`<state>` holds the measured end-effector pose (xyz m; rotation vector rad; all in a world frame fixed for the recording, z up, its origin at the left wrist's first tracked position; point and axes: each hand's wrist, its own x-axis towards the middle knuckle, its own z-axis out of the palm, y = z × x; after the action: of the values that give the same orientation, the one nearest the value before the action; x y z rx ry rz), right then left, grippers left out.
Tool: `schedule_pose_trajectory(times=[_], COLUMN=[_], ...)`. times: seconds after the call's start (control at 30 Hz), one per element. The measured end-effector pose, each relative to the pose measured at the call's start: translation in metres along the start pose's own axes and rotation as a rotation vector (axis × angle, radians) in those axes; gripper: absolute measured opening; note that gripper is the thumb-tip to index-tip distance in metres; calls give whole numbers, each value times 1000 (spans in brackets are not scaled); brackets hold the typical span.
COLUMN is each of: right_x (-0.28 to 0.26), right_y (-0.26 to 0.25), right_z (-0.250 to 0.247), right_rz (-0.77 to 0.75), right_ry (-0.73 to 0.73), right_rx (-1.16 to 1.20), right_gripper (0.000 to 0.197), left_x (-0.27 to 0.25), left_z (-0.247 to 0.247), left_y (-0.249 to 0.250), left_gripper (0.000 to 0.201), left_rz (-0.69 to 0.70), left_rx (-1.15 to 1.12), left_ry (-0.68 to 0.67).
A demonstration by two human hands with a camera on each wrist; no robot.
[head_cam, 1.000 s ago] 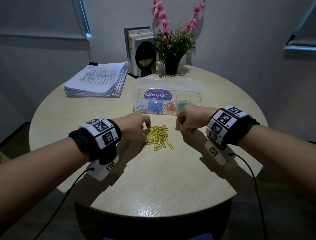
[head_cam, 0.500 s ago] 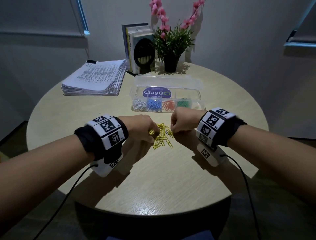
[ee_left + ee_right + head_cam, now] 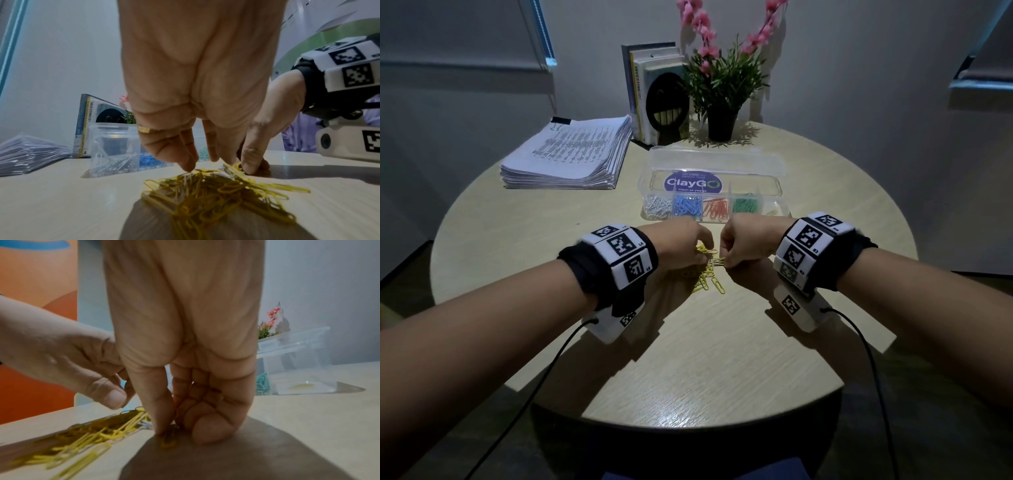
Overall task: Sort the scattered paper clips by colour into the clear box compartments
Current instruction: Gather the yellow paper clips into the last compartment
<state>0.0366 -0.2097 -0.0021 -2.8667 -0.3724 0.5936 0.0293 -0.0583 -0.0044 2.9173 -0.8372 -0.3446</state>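
Crowding yellow paper clips (image 3: pixel 707 274): both hands; clear box (image 3: pixel 714 192) behind.

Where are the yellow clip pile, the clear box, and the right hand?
yellow clip pile (image 3: pixel 216 193), left wrist view, middle of the heap.
clear box (image 3: pixel 714 164), head view, open lid.
right hand (image 3: pixel 744 243), head view, back of the hand.

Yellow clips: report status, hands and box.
Both hands at yellow clips on table; right hand pinching clips, left hand fingertips on pile. Clear box open behind, last compartment nearly empty. Nothing blocking.
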Motion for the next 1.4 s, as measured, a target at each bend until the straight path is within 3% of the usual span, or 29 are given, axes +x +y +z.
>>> schedule_pose_trajectory(times=[0.43,0.6,0.77,1.03,1.17,1.27,1.4], right_x=[-3,-5,-7,-7,-8,-9,-9], right_y=[12,11,11,10,8,7,6], right_z=[-5,-5,-6,-5,-5,-5,-3], right_rz=[25,17,22,52,37,18,5], right_ry=[-47,-53,-70,-53,-36,-30,-34], right_rx=[263,294,363,332,234,222,133], right_gripper=[17,13,9,8,8,9,12], left_x=[10,9,11,7,3,1,-1], left_z=[-1,-3,-2,-3,-4,-6,-24], left_y=[6,4,4,-5,-11,-16,-28], left_gripper=[19,26,19,16,13,12,14], left_rz=[-98,-155,-196,-240,-247,-261,-286], left_rx=[-147,-278,-331,-301,-411,-656,-781], left_ry=[27,56,86,73,80,159,460])
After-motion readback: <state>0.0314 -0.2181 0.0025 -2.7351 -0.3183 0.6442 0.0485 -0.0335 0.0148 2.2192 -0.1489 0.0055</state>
